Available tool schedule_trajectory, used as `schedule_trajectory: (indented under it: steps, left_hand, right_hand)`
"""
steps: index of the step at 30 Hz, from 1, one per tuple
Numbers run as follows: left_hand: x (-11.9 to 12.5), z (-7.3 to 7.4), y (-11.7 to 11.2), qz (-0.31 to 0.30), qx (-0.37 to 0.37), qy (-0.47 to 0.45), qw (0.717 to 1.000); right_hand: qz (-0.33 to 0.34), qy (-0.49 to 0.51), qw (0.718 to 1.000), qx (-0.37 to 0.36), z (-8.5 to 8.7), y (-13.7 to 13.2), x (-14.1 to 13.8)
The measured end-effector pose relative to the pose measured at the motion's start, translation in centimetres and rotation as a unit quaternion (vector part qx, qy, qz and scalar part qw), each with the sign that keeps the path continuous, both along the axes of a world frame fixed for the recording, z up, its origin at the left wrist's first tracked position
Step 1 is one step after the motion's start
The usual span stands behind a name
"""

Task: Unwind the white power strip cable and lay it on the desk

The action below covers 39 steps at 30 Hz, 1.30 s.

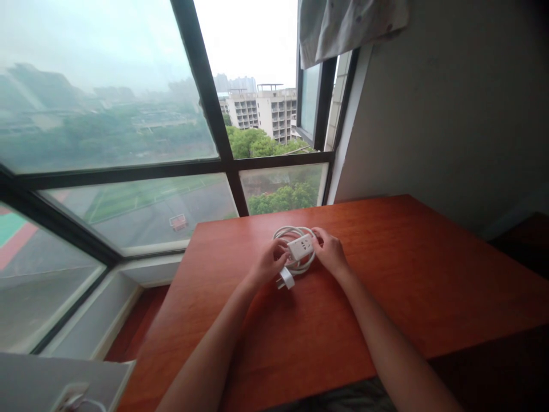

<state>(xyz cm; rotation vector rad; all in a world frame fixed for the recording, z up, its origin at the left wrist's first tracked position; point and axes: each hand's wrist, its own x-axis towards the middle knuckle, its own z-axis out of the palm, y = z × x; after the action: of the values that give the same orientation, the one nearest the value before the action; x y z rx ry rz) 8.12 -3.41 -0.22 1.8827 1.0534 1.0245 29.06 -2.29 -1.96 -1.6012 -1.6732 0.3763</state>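
A white power strip (301, 247) with socket holes on its upper face is held between my two hands, just above the reddish-brown table (386, 269). Its white cord (303, 268) lies in loose coils around and under it. The cord's white plug (286, 278) rests at the near left, its prongs facing left. My left hand (273, 258) is closed at the strip's left end, thumb toward the plug. At the right end, my right hand (326, 247) pinches the strip, with cord close to its fingertips. The undersides of the strip and fingers are hidden.
Behind and left of the table stand dark-framed windows (231, 166), one pane open at the right. A grey wall (429, 114) runs along the right. A curtain (351, 26) hangs above. At the lower left, a wall socket (72, 395) has something white plugged in.
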Motion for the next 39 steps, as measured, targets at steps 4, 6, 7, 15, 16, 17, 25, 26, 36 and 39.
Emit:
schedule_trajectory:
  steps: [4, 6, 7, 15, 16, 17, 25, 26, 36, 39]
  left_hand:
    - [-0.2, -0.9, 0.4, -0.004, -0.050, -0.085, 0.995]
    - [-0.5, -1.1, 0.7, -0.015, -0.100, -0.134, 0.986]
    - [-0.8, -1.1, 0.8, -0.023, -0.127, -0.156, 0.979]
    - [-2.7, 0.9, 0.6, -0.156, -0.247, -0.212, 0.933]
    - [-2.9, 1.1, 0.5, -0.160, -0.256, -0.210, 0.930]
    - [-3.1, 1.2, 0.5, -0.157, -0.265, -0.207, 0.928]
    - [-3.8, 1.0, 0.2, -0.124, -0.291, -0.222, 0.922]
    - [-3.8, 0.9, 0.3, -0.119, -0.290, -0.222, 0.924]
    - [-2.9, 1.0, 0.3, -0.056, -0.236, -0.185, 0.952]
    - [-2.6, 1.4, 0.2, -0.075, -0.194, -0.174, 0.962]
  right_hand:
    - [-0.005, 0.002, 1.000, -0.029, -0.6, 0.4, 0.6]
    - [0.000, -0.001, 0.999, -0.044, -0.7, 0.5, 0.8]
    - [0.004, -0.005, 0.999, -0.051, -0.7, 0.6, 0.8]
    - [-0.018, -0.083, 0.991, -0.100, -0.7, 0.5, 0.7]
    - [-0.018, -0.086, 0.991, -0.104, -0.7, 0.5, 0.7]
    - [-0.018, -0.090, 0.990, -0.105, -0.7, 0.5, 0.6]
    - [-0.024, -0.090, 0.988, -0.124, -0.7, 0.3, 0.5]
    - [-0.025, -0.093, 0.988, -0.118, -0.5, 0.3, 0.5]
    - [0.110, 0.152, 0.982, 0.030, 1.1, -1.7, -4.0]
    - [0.119, 0.255, 0.960, 0.005, 0.4, -2.0, -5.8]
